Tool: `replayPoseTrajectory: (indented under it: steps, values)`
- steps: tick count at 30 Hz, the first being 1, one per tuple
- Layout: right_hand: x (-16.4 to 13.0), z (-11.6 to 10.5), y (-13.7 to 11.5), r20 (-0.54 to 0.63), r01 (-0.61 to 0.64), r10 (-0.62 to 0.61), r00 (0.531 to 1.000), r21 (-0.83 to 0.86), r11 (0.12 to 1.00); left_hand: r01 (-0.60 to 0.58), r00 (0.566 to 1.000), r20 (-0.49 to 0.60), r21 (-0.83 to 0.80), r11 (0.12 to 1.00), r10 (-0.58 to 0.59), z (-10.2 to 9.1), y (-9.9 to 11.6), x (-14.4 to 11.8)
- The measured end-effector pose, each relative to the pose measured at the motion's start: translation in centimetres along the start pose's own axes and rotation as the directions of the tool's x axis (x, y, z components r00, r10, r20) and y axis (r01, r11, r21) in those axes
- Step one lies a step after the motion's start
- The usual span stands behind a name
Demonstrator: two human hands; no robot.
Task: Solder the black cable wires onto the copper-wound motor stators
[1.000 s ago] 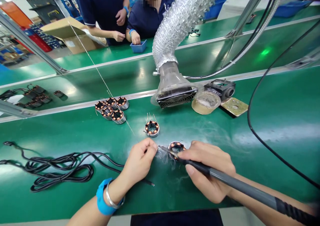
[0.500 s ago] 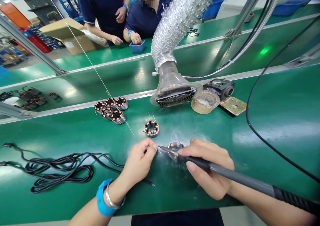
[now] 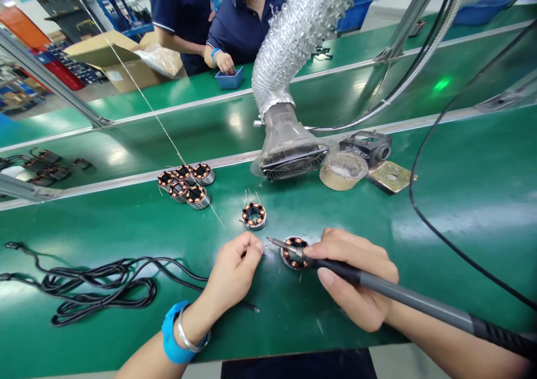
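Green surface (image 3: 126, 222): right hand (image 3: 356, 278) grips soldering iron (image 3: 403, 296) beside coil (image 3: 294, 251); left hand (image 3: 235, 270) pinches, probably, solder wire; keep both steady.

No text, label, brand or number is legible on anything in view.

**What I can't make out from here**

My right hand (image 3: 356, 278) covers the near side of the stator (image 3: 294, 251) and the soldering iron (image 3: 377, 289) runs off the right edge. Whatever my left hand (image 3: 232, 273) pinches is too fine to identify. Both forearms are cut off below.
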State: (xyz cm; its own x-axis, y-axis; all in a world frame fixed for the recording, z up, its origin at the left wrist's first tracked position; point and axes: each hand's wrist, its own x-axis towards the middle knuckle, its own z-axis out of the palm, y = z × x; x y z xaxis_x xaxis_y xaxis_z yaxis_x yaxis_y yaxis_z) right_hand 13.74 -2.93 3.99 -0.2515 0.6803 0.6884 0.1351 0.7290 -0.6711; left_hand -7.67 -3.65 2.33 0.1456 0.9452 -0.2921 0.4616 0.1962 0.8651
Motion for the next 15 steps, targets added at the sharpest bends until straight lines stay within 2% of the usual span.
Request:
replayPoseTrajectory:
  steps: [15]
  values:
    - [-0.15, -0.07, 0.33, -0.019, -0.002, 0.001, 1.0, -0.006, 1.0, -0.006, 1.0, 0.003, -0.01, 1.0, 0.006, -0.09, -0.03, 0.03]
